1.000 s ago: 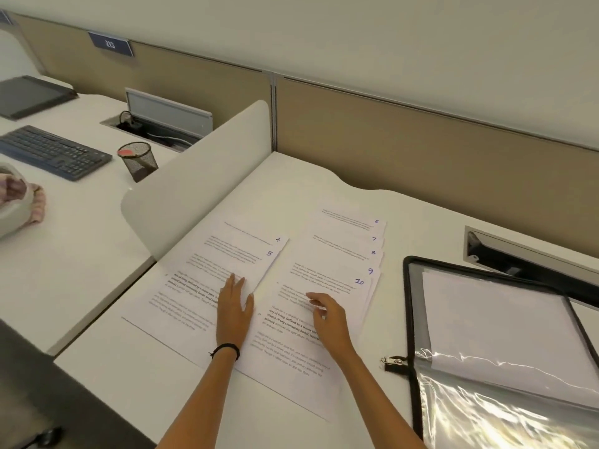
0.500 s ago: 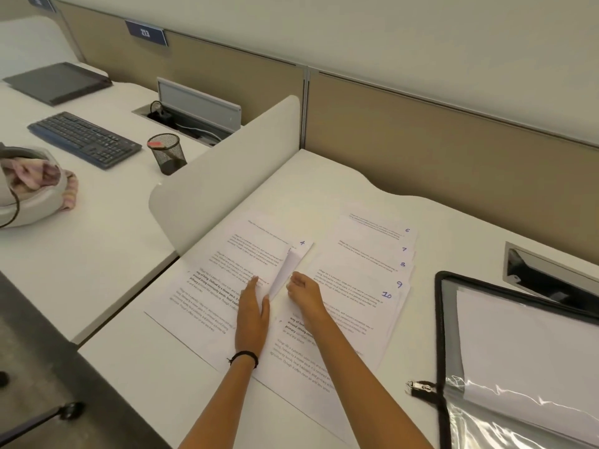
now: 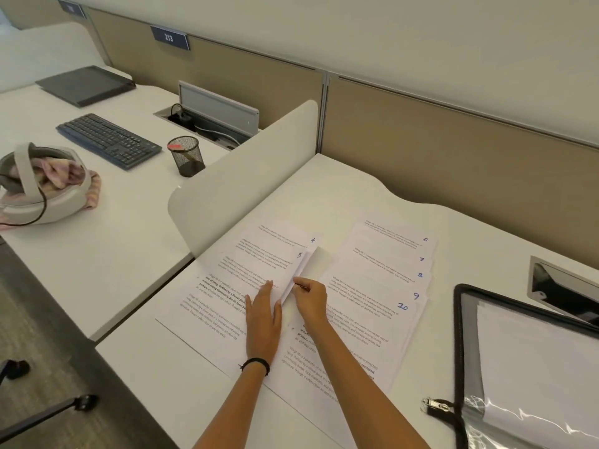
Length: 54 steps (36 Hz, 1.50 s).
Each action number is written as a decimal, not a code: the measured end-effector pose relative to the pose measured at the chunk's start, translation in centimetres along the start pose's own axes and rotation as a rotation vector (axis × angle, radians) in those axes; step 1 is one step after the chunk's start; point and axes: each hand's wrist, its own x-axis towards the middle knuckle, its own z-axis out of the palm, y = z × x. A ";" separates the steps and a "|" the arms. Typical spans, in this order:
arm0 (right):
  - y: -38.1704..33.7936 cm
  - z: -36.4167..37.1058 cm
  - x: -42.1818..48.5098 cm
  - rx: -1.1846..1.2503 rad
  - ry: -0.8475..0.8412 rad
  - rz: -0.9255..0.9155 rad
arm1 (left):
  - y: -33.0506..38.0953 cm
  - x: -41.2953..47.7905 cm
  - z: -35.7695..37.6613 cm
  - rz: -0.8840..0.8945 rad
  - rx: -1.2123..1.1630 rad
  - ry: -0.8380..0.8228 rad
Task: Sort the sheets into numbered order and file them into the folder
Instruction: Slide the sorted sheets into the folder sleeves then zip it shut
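Note:
Two fanned stacks of printed sheets lie on the white desk. The left stack (image 3: 240, 280) shows sheets numbered 4 and 5; the right stack (image 3: 382, 286) shows 6 to 10. My left hand (image 3: 263, 314) rests flat on the left stack. My right hand (image 3: 309, 301) pinches the right edge of that stack's top sheets and lifts it off the desk. The open black folder (image 3: 458, 335), with clear plastic sleeves, lies at the right.
A white curved divider (image 3: 246, 176) stands to the left of the sheets. Beyond it lie a keyboard (image 3: 108, 140), a mesh pen cup (image 3: 187, 156), a headset (image 3: 39, 183) and a dark tablet (image 3: 86, 85). A cable hatch (image 3: 564, 290) sits at the right.
My right hand has moved from the right stack over to the left stack and lifted its right edge. The camera view has shifted left. My left hand has stayed on the left stack.

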 end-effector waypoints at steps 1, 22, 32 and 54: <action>-0.2 0.1 0.0 -0.010 0.028 -0.025 | 0.0 0.0 0.0 -0.003 0.002 -0.001; -0.6 0.4 0.5 -0.024 0.160 -0.100 | -0.1 0.0 0.1 -0.009 0.029 -0.010; 0.2 0.0 1.5 -0.104 0.227 -0.055 | 0.1 0.0 -0.2 0.015 0.044 -0.005; -7.0 -10.9 -1.9 0.087 0.447 -0.394 | 0.0 0.0 -0.3 0.014 0.028 -0.014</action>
